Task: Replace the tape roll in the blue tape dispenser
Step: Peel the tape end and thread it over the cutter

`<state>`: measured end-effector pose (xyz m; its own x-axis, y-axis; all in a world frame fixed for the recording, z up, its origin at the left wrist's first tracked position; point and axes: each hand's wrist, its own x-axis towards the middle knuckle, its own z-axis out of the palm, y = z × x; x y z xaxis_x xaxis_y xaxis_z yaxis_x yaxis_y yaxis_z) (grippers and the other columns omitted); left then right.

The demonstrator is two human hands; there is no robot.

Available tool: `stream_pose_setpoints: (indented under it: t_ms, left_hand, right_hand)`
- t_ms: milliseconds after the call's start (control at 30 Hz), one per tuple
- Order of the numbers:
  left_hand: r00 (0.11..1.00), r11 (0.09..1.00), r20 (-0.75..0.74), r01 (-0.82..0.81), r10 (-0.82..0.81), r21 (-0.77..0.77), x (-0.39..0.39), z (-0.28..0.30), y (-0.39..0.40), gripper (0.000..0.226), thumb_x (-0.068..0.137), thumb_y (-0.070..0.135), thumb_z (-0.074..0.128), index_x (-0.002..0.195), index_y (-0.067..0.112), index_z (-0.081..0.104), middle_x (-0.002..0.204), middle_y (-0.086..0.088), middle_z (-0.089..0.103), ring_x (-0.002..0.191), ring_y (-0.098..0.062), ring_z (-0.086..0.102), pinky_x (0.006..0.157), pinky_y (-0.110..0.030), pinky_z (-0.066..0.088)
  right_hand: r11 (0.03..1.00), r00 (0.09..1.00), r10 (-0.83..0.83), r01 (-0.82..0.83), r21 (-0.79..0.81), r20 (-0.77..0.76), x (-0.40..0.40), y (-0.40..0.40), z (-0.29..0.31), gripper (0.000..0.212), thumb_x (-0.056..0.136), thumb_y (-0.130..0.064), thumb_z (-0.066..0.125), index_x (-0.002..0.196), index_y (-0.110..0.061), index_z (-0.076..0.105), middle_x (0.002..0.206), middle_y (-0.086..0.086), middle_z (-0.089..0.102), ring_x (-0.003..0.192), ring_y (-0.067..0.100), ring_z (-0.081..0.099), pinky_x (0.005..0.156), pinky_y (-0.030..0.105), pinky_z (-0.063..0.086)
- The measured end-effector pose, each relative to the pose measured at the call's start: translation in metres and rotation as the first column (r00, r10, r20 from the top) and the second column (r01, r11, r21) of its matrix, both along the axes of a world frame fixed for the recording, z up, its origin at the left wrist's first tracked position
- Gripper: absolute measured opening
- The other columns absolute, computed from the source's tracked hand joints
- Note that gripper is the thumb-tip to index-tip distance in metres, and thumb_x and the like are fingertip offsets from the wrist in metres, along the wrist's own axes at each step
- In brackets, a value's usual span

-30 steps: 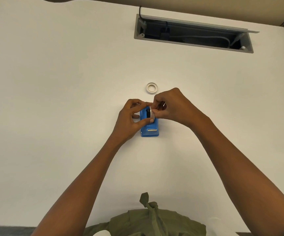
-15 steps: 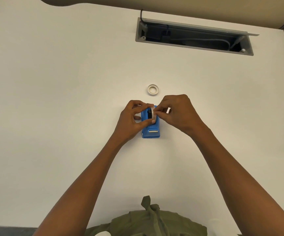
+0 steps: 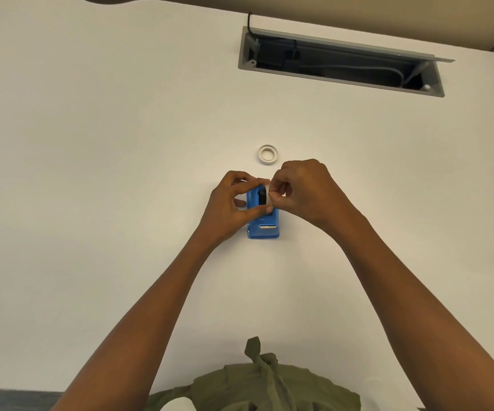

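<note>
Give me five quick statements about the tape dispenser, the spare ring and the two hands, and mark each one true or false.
1. The blue tape dispenser stands on the white table. True.
2. The loose ring lies inside the dispenser. False: it lies on the table beyond it, apart.
3. Both the left hand and right hand are at the dispenser's roll end. True.
4. The cable hatch in the table is closed. False: its lid is up.
5. The right hand rests flat on the table. False: its fingers pinch at the tape roll.
</note>
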<state>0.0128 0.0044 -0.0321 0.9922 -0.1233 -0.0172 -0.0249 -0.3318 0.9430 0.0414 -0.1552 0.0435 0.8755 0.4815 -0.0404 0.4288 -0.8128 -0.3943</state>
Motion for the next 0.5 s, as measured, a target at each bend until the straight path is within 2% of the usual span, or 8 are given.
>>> stream_pose_setpoints:
  t_ms: [200,333,500]
  left_hand:
    - [1.0,1.0,0.011,0.0,0.0,-0.003,0.0003,-0.0005,0.0,0.048,0.071,0.025,0.078,0.111,0.04,0.056,0.112,0.005,0.049,0.1,-0.002,0.053,0.073,-0.011,0.05]
    - [1.0,1.0,0.011,-0.003,0.003,0.0,0.0011,-0.0005,0.0,0.048,0.071,0.025,0.078,0.111,0.04,0.056,0.111,0.005,0.049,0.099,0.001,0.052,0.071,-0.005,0.047]
    - [1.0,1.0,0.006,-0.006,0.005,0.016,0.0009,-0.0021,-0.0004,0.046,0.072,0.023,0.077,0.116,0.026,0.063,0.111,0.004,0.049,0.098,-0.004,0.052,0.072,-0.007,0.048]
  right_hand:
    - [0.997,0.999,0.008,-0.005,-0.072,0.036,-0.0027,0.0014,-0.0015,0.01,0.082,-0.015,0.057,0.081,-0.008,0.064,0.08,0.007,0.062,0.074,0.027,0.056,0.063,0.035,0.04]
    - [0.985,0.998,0.021,-0.012,-0.17,0.053,-0.0045,0.004,-0.0028,0.015,0.086,-0.019,0.053,0.092,-0.008,0.06,0.092,0.008,0.06,0.084,0.027,0.055,0.068,0.037,0.042]
    - [0.969,0.997,0.044,-0.026,-0.244,0.069,-0.0017,0.0042,-0.0067,0.017,0.088,-0.021,0.051,0.098,-0.008,0.056,0.099,0.008,0.058,0.086,0.028,0.054,0.063,0.034,0.034]
